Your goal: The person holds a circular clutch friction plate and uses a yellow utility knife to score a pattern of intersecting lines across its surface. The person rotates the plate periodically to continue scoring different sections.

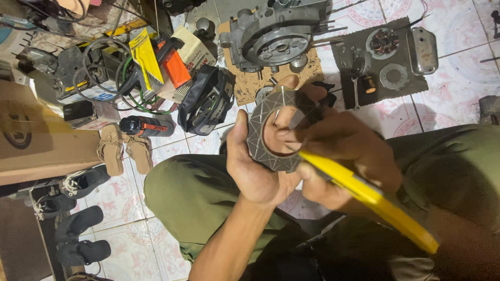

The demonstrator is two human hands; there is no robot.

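The floor [458, 67] has white tiles with pink patterns, and shoes [78, 224], a brown box [36, 135] and tools lie all over it.

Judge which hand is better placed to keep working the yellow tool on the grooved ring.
Right. The right hand grips the yellow tool against the ring; the left hand is occupied cradling the ring from below.

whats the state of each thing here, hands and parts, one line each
left hand: gripping the ring-shaped clutch plate
clutch plate: held up, face toward camera
right hand: closed on the yellow-handled tool, at the plate
yellow-handled tool: held, tip hidden
engine case: opened, on cardboard
sandals: lying on tiles
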